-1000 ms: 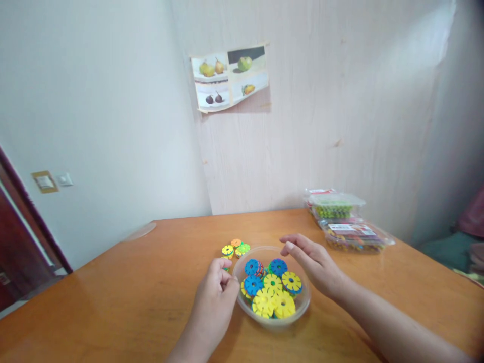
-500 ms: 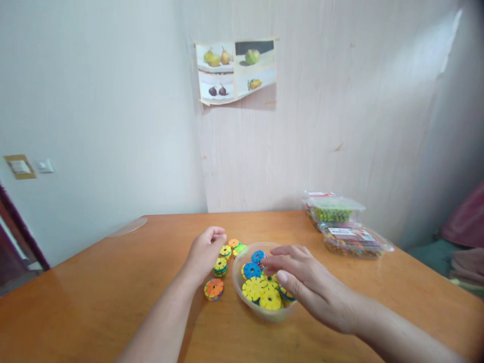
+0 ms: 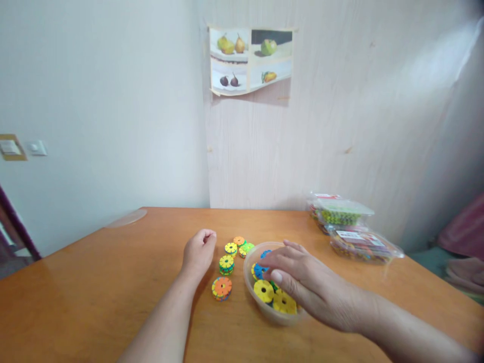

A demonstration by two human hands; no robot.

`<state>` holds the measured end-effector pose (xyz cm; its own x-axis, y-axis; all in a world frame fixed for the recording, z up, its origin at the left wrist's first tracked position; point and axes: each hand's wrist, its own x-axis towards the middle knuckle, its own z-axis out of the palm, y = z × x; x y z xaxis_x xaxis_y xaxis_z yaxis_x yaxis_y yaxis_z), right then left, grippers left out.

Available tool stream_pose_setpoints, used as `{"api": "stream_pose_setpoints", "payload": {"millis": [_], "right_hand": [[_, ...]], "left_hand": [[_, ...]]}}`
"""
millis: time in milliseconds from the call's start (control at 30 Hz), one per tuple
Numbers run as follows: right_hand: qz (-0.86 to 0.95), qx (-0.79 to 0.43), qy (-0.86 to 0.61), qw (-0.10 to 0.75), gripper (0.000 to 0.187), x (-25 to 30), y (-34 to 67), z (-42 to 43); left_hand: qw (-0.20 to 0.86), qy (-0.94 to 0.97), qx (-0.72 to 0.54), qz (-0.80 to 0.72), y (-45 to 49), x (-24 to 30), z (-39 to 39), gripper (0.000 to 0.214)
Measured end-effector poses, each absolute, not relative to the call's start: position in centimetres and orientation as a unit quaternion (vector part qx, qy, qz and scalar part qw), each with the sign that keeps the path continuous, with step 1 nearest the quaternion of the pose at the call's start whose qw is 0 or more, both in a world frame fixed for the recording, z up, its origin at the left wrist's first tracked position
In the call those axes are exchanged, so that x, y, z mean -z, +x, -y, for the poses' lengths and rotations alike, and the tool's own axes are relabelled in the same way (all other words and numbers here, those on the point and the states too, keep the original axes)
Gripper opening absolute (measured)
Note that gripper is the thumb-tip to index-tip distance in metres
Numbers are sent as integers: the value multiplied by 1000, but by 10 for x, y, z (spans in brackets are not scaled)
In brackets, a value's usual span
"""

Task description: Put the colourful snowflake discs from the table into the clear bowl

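Observation:
A clear plastic bowl (image 3: 252,292) on the wooden table (image 3: 113,282) holds several yellow and blue toothed plastic discs (image 3: 263,290). My right hand (image 3: 302,280) lies over the bowl, fingers stretched out and reaching down among the discs. My left hand (image 3: 198,250) rests on the table left of the bowl, its fingers curled into a loose fist; whether it holds anything is hidden. Beside it lie small stacks of discs: an orange one (image 3: 222,288), a yellow-green one (image 3: 226,264), and a few more (image 3: 239,246) behind.
Two clear lidded boxes of coloured pieces (image 3: 350,227) stand at the table's back right by the wall. A clear lid (image 3: 126,218) lies at the back left edge. A fruit poster (image 3: 250,60) hangs on the wall. Pink cloth (image 3: 463,237) is at far right.
My left hand moved from beside the bowl out to the disc stacks on the table, uncovering the orange stack. My right hand came down from the bowl's rim into the discs.

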<state>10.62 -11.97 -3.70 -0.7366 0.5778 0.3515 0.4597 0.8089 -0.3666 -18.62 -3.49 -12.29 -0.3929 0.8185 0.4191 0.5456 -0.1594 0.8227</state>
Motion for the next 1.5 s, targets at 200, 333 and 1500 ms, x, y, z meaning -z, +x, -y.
{"api": "stream_pose_setpoints", "payload": {"millis": [200,333,1500], "right_hand": [[871,-155,-385,261,32,38,95,72],[893,-121,-377,216,26,31,69,48],[949,3,-312,-36,47,13,-6,30]], "left_hand": [[156,488,-558,-652,-187,138,29,30],[162,484,-557,-655,-187,145,25,29],[149,506,-502,-685,-191,155,14,27]]}}
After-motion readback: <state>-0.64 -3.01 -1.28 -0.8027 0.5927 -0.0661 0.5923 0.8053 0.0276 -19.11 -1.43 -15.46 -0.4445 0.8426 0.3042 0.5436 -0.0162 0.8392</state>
